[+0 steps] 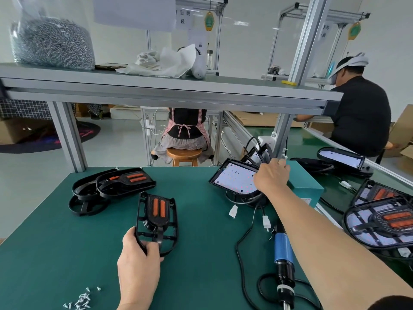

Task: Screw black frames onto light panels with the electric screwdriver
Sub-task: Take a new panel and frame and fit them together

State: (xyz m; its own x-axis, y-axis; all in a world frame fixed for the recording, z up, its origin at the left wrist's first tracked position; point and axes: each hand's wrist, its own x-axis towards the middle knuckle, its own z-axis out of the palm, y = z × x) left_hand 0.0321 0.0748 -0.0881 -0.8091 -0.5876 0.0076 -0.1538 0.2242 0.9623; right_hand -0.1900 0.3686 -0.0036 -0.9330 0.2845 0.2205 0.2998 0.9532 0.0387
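Green bench mat (201, 253) at our station — our left hand (138, 260) grips the near end of a black frame (156, 218) with orange inserts, lying flat mid-mat. Our right hand (271, 175) is out far right, fingers curled over the edge of a white light panel (234, 177). Electric screwdriver (283, 249) lies beside that forearm — nobody's holding it.

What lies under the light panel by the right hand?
Under the light panel, a dark rounded housing shows at its near edge, and two white connectors lie just in front. The panel covers the rest.
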